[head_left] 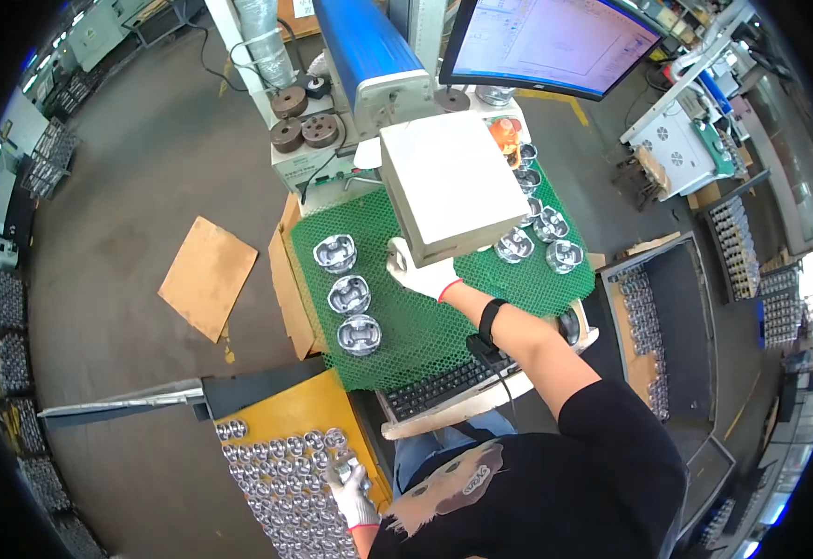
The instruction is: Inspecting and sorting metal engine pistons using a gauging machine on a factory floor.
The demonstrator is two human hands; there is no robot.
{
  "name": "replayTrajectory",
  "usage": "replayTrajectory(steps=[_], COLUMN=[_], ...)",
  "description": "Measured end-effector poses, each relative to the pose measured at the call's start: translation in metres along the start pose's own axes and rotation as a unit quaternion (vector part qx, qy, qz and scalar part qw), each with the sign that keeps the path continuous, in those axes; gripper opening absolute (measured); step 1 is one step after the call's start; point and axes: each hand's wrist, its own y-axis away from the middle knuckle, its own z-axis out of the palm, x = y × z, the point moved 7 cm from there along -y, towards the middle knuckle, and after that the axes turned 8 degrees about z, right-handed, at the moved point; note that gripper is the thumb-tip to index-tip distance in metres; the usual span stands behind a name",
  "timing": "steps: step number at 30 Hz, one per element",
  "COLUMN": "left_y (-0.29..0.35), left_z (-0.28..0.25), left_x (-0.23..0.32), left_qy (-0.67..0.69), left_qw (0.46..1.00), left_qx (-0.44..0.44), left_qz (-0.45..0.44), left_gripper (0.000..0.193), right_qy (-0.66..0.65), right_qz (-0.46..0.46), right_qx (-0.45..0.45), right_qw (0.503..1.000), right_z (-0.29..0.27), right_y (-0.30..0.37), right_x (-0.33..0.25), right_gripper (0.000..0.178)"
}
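Observation:
My left hand point(355, 503), in a white knit glove, is at the lower left with its fingers closed around a silver metal piston point(344, 464) above a yellow board point(280, 410) bearing rows of similar pistons. My right hand point(422, 273), gloved too, reaches over the green mesh mat point(402, 331) to the near left edge of a white box-shaped housing point(453, 177). Its fingers curl inward, and the housing hides part of them and whatever they grip. Three pistons, one of them the middle piston point(348, 294), stand in a column left of that hand.
Several pistons point(552, 224) stand on the mat's right side. A keyboard point(448, 387) lies along the near edge. Behind are a blue machine body point(369, 47), a monitor point(555, 42) and brown metal discs point(320, 130). A dark bin point(681, 317) of pistons stands at right.

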Motion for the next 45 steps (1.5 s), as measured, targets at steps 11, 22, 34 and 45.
replayTrajectory(steps=[11,22,34,45], left_y=[-0.008,0.065,0.039,0.03], left_z=[0.054,0.139,0.133,0.088], left_x=[0.045,0.169,0.101,0.044], left_qy=[-0.07,-0.11,-0.181,-0.579], left_qw=[0.973,0.856,0.885,0.663], left_qx=[-0.096,-0.288,-0.369,-0.354], left_qz=[0.196,0.415,0.22,0.316], left_gripper=[0.089,0.111,0.078,0.057], right_qy=[-0.184,-0.808,-0.783,0.064], right_qz=[0.126,0.394,0.395,-0.109], right_qx=[-0.151,-0.367,-0.363,-0.263], right_qw=[0.963,0.239,0.315,0.957], right_z=[-0.088,-0.141,-0.148,-0.081], right_y=[0.112,0.198,0.201,0.138], right_x=[-0.074,-0.163,-0.169,-0.116], right_gripper=[0.043,0.05,0.043,0.008])
